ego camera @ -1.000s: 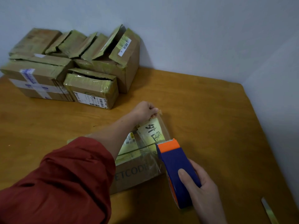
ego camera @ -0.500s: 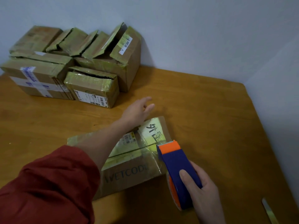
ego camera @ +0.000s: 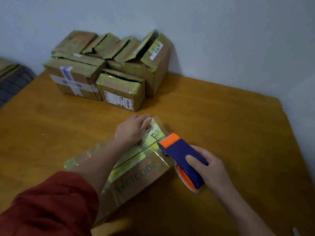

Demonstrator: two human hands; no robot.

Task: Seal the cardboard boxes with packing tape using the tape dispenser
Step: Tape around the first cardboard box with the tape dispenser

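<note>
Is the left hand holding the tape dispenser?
No, the right hand grips the tape dispenser, while the left hand lies flat on top of the box.

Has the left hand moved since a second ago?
Yes. The left hand has left the far edge of the nearest cardboard box and come back toward the person, now lying flat on its taped top.

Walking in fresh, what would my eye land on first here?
Probably the bright blue and orange plastic tape dispenser, gripped by the right hand at the right edge of the brown cardboard box on the wooden table. The left hand, from a red sleeve, presses flat on the box's far end. Behind, a pile of worn cardboard boxes sits against the wall.
</note>
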